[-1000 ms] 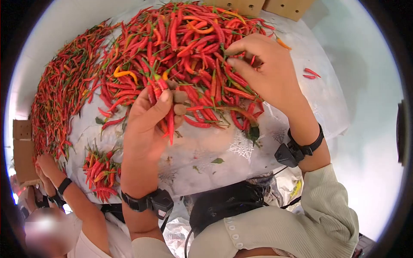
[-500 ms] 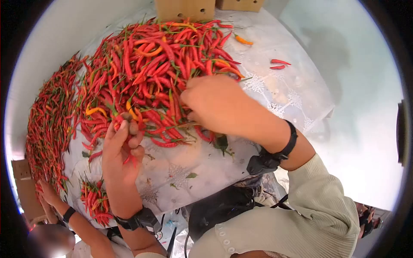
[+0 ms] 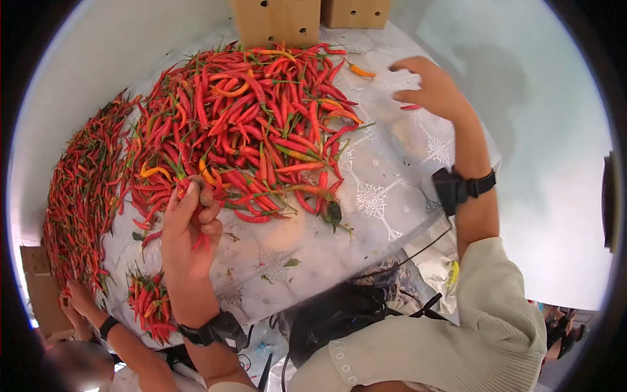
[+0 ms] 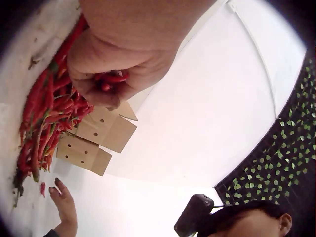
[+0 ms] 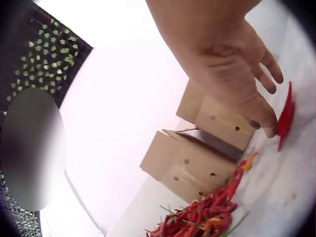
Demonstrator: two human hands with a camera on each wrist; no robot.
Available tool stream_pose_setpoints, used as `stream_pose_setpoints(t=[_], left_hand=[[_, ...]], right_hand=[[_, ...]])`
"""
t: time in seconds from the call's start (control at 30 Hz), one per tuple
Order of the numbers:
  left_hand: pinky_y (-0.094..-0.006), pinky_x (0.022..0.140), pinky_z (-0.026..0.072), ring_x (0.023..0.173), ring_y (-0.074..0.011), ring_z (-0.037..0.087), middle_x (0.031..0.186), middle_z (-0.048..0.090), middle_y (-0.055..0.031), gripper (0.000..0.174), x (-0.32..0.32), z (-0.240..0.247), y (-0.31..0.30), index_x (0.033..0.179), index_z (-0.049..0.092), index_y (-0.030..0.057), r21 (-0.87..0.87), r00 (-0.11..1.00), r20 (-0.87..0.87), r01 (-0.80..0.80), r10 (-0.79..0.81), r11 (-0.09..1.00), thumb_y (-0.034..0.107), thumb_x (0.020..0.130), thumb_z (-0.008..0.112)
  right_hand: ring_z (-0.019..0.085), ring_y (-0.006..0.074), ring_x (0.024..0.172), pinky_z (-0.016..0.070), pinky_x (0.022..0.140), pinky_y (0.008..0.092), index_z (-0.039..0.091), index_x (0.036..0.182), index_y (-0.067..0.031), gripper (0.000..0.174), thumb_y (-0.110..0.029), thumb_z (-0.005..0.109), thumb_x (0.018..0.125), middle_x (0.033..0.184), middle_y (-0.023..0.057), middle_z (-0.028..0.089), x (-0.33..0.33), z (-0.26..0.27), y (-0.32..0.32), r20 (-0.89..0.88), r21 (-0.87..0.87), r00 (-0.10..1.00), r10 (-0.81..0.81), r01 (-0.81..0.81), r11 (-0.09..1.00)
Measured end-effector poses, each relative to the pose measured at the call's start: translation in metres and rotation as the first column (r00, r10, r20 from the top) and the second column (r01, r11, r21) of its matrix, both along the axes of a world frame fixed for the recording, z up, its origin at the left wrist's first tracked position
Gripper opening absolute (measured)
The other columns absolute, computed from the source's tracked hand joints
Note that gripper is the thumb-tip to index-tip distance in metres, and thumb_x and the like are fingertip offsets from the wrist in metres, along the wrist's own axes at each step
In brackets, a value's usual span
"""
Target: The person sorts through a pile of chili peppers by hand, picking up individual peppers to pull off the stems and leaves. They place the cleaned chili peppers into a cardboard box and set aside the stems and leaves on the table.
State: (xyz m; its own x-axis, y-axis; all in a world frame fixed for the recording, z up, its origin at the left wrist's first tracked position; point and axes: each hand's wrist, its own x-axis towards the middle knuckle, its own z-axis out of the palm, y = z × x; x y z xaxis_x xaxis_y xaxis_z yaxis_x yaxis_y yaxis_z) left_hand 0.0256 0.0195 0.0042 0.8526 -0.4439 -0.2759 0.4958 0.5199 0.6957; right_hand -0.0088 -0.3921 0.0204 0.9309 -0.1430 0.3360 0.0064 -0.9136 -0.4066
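My left hand (image 3: 191, 238) grips several red chili peppers (image 4: 109, 80) at the near edge of the big chili pile (image 3: 241, 124); their tips show inside the curled fingers in the left wrist view. Out to the right, my right hand (image 3: 434, 88) reaches over the white tablecloth with thumb and fingers spread and nothing between them. Just beyond its fingertips lie loose red chilies (image 5: 286, 118), partly covered by the hand in the head view. An orange chili (image 3: 361, 70) lies apart at the pile's right side.
Cardboard boxes with round holes (image 3: 277, 23) stand behind the pile. A long heap of thinner chilies (image 3: 81, 196) stretches along the left. A small bunch of chilies (image 3: 150, 307) lies near the front edge. Another person's hand (image 3: 80, 297) works at the far left beside a box (image 3: 46, 307).
My right hand has left the pile and swung right to the loose chilies, its fingers spreading. My left hand keeps its chilies; the view has turned toward the right.
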Motion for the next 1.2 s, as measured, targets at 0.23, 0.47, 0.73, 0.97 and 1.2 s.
stream_pose_setpoints(t=[0.23,0.47,0.73,0.97,1.2], left_hand=[[-0.0139,0.045,0.0360,0.060,-0.0033,0.043,0.081,0.051,0.0012,0.012,0.002,0.000,-0.002,0.102,0.052,0.0078,0.146,0.997,0.081,-0.030,0.018,0.989,0.013,0.091,0.053],[-0.0215,0.048,0.0422,0.060,-0.0083,0.054,0.076,0.059,-0.0018,0.013,-0.006,0.031,-0.013,0.095,0.055,0.0053,0.161,0.964,0.265,-0.046,0.002,0.986,0.013,0.085,0.061],[-0.0221,0.049,0.0434,0.059,-0.0085,0.055,0.076,0.060,-0.0028,0.015,-0.043,0.024,-0.006,0.094,0.055,0.0063,0.212,0.966,0.257,-0.014,-0.042,0.977,0.015,0.084,0.063],[-0.0253,0.055,0.0484,0.068,-0.0130,0.060,0.084,0.062,-0.0049,0.014,-0.066,-0.010,-0.008,0.098,0.055,0.0084,0.019,1.000,0.006,0.026,-0.027,0.999,0.016,0.087,0.058],[-0.0327,0.075,0.0496,0.088,-0.0152,0.059,0.095,0.060,-0.0042,0.022,-0.082,-0.016,-0.011,0.104,0.053,0.0099,-0.382,0.988,-0.128,-0.125,0.082,0.916,0.026,0.090,0.055]], right_hand=[[0.059,0.0238,0.085,0.0468,0.078,0.0313,0.063,0.098,-0.0038,0.026,-0.002,0.062,0.072,0.096,0.0113,0.063,-0.028,-0.031,-0.027,-0.097,0.076,0.994,0.052,-0.044,0.996],[0.054,0.0202,0.054,0.0430,0.054,0.0322,0.057,0.088,0.0002,0.020,-0.006,0.059,0.070,0.064,0.0117,0.058,-0.034,-0.020,-0.002,-0.288,0.100,0.946,-0.150,0.185,0.978],[0.052,0.0101,0.064,0.0418,0.058,0.0240,0.058,0.090,0.0022,0.018,-0.004,0.057,0.073,0.072,0.0045,0.059,-0.026,-0.042,-0.020,-0.154,0.237,0.986,-0.069,0.105,0.966],[0.055,0.0082,0.077,0.0450,0.066,0.0222,0.057,0.097,0.0018,0.023,-0.005,0.060,0.075,0.086,0.0037,0.060,-0.017,0.009,0.104,0.003,0.474,0.942,0.335,-0.296,0.829],[0.059,0.0132,0.071,0.0476,0.063,0.0262,0.059,0.094,-0.0009,0.023,-0.006,0.063,0.071,0.078,0.0074,0.061,-0.034,0.012,0.255,0.001,0.458,0.804,0.595,-0.529,0.714]])
